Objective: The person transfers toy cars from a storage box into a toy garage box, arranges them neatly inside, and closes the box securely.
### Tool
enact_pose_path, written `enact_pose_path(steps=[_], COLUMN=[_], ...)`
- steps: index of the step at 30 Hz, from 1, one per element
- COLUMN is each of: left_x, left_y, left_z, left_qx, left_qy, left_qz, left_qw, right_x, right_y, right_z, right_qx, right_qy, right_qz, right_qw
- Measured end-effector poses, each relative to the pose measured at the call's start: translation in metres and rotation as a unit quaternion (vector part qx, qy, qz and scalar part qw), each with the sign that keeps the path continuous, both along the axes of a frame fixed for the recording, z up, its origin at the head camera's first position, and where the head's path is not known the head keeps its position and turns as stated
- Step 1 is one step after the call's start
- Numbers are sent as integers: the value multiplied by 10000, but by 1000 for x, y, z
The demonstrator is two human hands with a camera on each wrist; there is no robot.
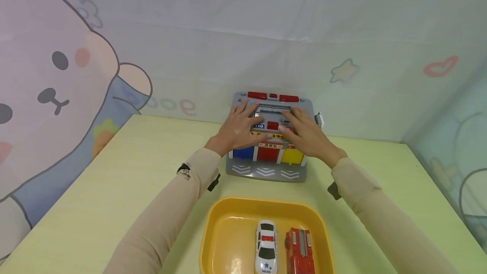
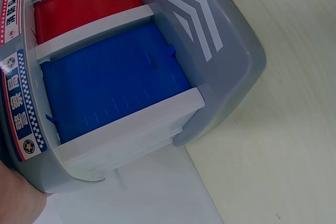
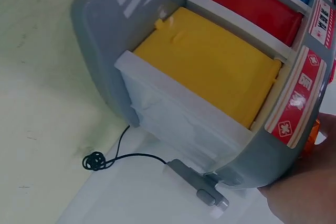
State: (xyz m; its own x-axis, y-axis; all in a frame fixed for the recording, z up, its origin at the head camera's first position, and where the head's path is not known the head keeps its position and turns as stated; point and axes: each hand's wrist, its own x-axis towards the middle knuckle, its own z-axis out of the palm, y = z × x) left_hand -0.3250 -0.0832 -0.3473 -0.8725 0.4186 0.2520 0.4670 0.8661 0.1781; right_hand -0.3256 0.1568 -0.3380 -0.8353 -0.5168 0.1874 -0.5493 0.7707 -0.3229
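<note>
A grey toy garage (image 1: 266,171) stands at the back of the table, with a blue door (image 2: 113,80), a red door (image 1: 268,154) and a yellow door (image 3: 207,66). Its top has a grey carry handle and red light bars (image 1: 257,95). My left hand (image 1: 239,127) rests on the left of the roof, fingers spread. On the right side of the roof lies my right hand (image 1: 309,134), fingers extended near the handle. Both wrist views show only a bit of each hand at the garage's edge; all three doors appear closed.
Nearer me, a yellow tray (image 1: 262,203) holds a white police car (image 1: 266,244) and a red fire truck (image 1: 300,250). A small grey piece (image 3: 197,183) with a black cord (image 3: 95,161) hangs at the garage's right side. Behind stands a printed cloth backdrop (image 1: 243,54).
</note>
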Motion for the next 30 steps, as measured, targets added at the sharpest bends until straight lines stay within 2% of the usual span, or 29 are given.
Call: enact_pose_path(steps=[4, 16, 30], left_x=[0, -1, 0], left_y=[-1, -1, -9], left_z=[0, 1, 2], left_qx=[-11, 14, 28], left_qy=[4, 25, -8], left_qz=[-19, -60, -6], left_qw=[10000, 10000, 10000], right_x=[-6, -13, -16], right_y=[-4, -12, -23], right_z=[6, 13, 20], right_qx=[94, 292, 609], right_qy=[-172, -12, 29], right_qz=[-7, -307, -327], right_qw=[9998, 9991, 9976])
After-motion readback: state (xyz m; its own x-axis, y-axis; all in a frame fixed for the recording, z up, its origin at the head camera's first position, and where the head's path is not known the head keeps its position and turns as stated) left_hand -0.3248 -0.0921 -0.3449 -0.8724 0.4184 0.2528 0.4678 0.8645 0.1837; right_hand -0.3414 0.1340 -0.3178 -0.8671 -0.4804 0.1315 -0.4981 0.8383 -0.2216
